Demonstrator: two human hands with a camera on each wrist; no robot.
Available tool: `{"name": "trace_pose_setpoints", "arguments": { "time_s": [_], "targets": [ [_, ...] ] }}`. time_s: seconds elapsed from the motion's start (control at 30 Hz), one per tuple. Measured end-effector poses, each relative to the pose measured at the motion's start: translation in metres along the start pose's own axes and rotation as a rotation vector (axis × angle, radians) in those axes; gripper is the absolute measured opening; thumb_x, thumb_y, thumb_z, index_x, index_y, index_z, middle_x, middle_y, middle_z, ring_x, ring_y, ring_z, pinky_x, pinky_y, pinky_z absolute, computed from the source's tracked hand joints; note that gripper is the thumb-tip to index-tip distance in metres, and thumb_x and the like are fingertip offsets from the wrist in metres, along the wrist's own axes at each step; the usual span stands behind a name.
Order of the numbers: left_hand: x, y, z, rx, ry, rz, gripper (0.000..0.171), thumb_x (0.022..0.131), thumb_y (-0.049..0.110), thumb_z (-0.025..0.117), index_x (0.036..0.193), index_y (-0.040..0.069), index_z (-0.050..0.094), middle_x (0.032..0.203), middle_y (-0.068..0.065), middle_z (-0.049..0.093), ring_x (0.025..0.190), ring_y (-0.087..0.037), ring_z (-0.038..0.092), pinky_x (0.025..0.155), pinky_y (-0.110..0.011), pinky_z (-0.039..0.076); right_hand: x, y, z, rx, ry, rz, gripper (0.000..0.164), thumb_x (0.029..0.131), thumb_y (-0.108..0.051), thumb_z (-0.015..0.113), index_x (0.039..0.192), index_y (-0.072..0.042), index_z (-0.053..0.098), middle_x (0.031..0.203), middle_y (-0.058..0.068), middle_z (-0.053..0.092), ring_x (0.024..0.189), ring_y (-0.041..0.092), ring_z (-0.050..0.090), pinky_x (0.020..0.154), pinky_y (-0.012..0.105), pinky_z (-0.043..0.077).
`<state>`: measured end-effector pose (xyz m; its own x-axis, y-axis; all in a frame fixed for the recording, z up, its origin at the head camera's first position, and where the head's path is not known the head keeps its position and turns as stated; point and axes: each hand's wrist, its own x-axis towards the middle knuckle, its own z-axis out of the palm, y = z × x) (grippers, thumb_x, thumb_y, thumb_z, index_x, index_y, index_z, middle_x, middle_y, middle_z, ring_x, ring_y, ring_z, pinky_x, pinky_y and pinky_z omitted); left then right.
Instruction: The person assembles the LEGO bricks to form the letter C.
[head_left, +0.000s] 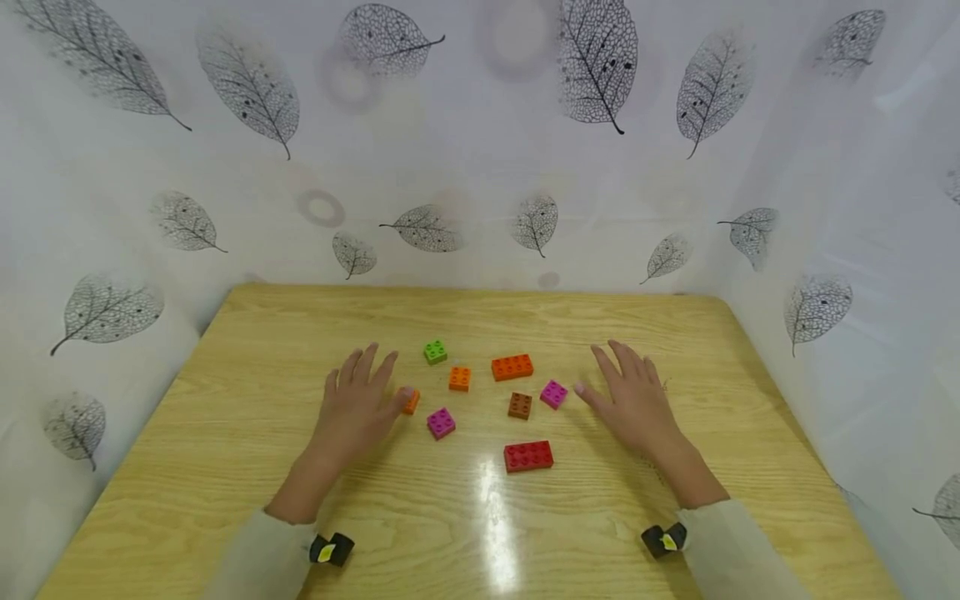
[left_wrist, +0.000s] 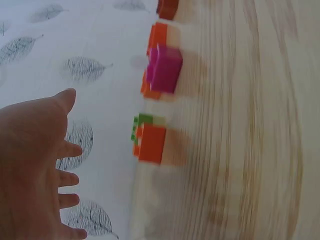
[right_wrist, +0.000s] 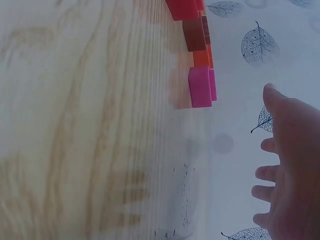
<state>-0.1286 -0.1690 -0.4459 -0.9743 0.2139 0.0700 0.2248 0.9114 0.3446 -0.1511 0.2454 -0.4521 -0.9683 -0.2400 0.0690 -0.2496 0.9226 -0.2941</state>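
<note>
Fingers spread, my left hand [head_left: 358, 410] hovers over the table at the left of a loose group of toy building bricks, holding nothing. Its thumb partly covers a small orange brick [head_left: 411, 402] in the head view. My right hand [head_left: 633, 402] is held above the table at the group's right side, fingers apart and nothing in them. Nearest to it lies a pink brick [head_left: 553, 394], also seen in the right wrist view. Another pink brick [head_left: 441, 423] lies right of the left thumb, with a green brick [head_left: 435, 352] farther back.
Between the hands are an orange square brick [head_left: 460, 378], a long orange-red brick [head_left: 512, 367], a brown brick [head_left: 520, 406] and a long red brick [head_left: 528, 457] nearer the front. A leaf-printed white curtain [head_left: 465, 167] hangs behind and beside the wooden table [head_left: 420, 517].
</note>
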Motion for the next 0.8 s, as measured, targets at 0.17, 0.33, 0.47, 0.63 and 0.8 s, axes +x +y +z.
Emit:
{"name": "trace_pose_setpoints", "arguments": {
  "time_s": [0.17,0.33,0.47,0.63,0.8],
  "targets": [
    [-0.001,0.029,0.003,-0.047,0.060,0.079,0.062,0.101,0.048,0.055,0.151,0.011,0.046,0.158,-0.018,0.036,0.140,-0.044,0.034,0.108,-0.068,0.031,0.002,-0.004,0.001,0.179,-0.045,0.003,0.075,0.103,-0.060,0.042,0.158,-0.010,0.032,0.160,0.019,0.032,0.147,0.043,0.030,0.114,0.065,0.028],
    [-0.005,0.059,0.009,-0.184,0.101,0.184,0.050,0.100,0.039,0.062,0.141,0.012,0.057,0.152,-0.010,0.048,0.133,-0.038,0.044,0.105,-0.064,0.037,0.005,-0.008,0.003,0.325,-0.103,0.005,0.069,0.103,-0.055,0.048,0.154,-0.009,0.040,0.155,0.018,0.041,0.137,0.042,0.045,0.108,0.063,0.038],
    [-0.004,0.078,0.020,-0.320,0.036,0.224,0.045,0.100,0.039,0.062,0.139,0.016,0.060,0.146,-0.005,0.055,0.131,-0.031,0.051,0.105,-0.055,0.043,0.005,-0.011,0.007,0.383,-0.116,-0.002,0.059,0.103,-0.045,0.055,0.148,-0.007,0.048,0.146,0.017,0.050,0.120,0.036,0.058,0.098,0.055,0.049],
    [-0.004,0.091,0.035,-0.467,-0.125,0.194,0.045,0.101,0.041,0.061,0.140,0.019,0.058,0.142,0.001,0.057,0.119,-0.021,0.060,0.097,-0.044,0.051,0.006,-0.019,0.013,0.412,-0.096,-0.023,0.050,0.101,-0.035,0.063,0.141,-0.007,0.056,0.140,0.015,0.055,0.115,0.031,0.060,0.092,0.050,0.053],
    [-0.002,0.099,0.048,-0.542,-0.254,0.188,0.046,0.100,0.039,0.062,0.141,0.019,0.058,0.138,0.003,0.059,0.112,-0.017,0.060,0.092,-0.037,0.052,0.007,-0.025,0.017,0.393,-0.054,-0.052,0.046,0.097,-0.028,0.068,0.138,-0.008,0.060,0.138,0.016,0.057,0.116,0.032,0.059,0.092,0.051,0.053]
  ]
}}
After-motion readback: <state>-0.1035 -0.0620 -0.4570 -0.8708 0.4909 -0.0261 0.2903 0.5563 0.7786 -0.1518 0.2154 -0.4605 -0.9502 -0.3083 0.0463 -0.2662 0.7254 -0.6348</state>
